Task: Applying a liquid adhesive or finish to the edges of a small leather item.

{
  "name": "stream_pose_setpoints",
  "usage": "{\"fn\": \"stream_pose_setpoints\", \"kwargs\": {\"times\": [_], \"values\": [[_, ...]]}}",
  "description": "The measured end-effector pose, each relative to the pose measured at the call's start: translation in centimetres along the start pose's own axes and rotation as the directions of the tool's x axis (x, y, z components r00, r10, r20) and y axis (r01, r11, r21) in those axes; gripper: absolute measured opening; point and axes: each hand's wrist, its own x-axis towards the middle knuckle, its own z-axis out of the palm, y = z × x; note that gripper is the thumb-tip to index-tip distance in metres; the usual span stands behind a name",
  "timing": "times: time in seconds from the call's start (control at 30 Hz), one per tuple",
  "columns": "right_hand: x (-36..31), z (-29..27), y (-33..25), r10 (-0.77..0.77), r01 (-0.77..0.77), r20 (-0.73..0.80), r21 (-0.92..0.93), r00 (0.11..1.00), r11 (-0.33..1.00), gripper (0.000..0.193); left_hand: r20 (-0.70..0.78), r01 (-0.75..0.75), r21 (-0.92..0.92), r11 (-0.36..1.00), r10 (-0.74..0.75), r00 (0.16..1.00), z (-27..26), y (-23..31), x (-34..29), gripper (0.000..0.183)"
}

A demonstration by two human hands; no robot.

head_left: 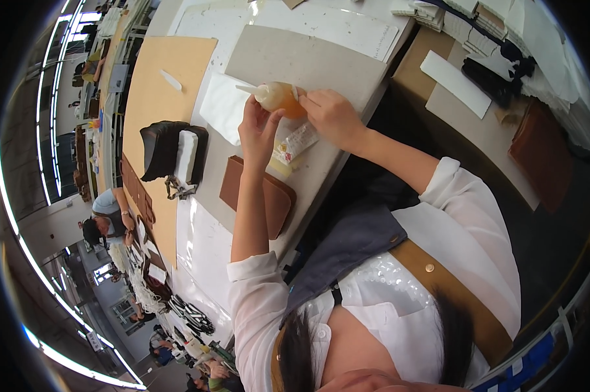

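Note:
A squeeze bottle (283, 99) with amber liquid and a pale pointed nozzle lies tilted between my hands, above the grey board. My left hand (259, 130) grips it near the nozzle end, thumb and fingers closed round its underside. At the other end, my right hand (336, 119) has its fingertips pinched against the bottle's base, beside a small whitish patch. Below the bottle lies a clear printed packet (296, 144) over a yellowish piece. White sheets (224, 108) lie left of the bottle. A brown leather piece (278, 208) is partly hidden behind my left forearm.
A black leather case with white filling (189, 153) stands on the left of the table. Beyond it are a tan board (152, 85) and a white strip (171, 80). Stacked pieces and a brown panel (537, 147) occupy the right-hand table. A co-worker (105, 219) works at far left.

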Motion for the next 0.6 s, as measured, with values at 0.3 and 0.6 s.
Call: {"fn": "stream_pose_setpoints", "kwargs": {"times": [0.3,0.6], "values": [[-0.9,-1.3,2.3,-0.092,0.098,0.159,-0.026,0.983,0.995,0.033,0.010,0.010,-0.006,1.000,-0.010,1.000,0.1,0.3,0.2,0.056],[1.6,-3.6,3.2,0.176,-0.194,-0.111,-0.186,0.978,0.963,0.025,-0.030,-0.101,-0.121,0.988,0.098,0.995,1.9,0.4,-0.1,0.065]]}}
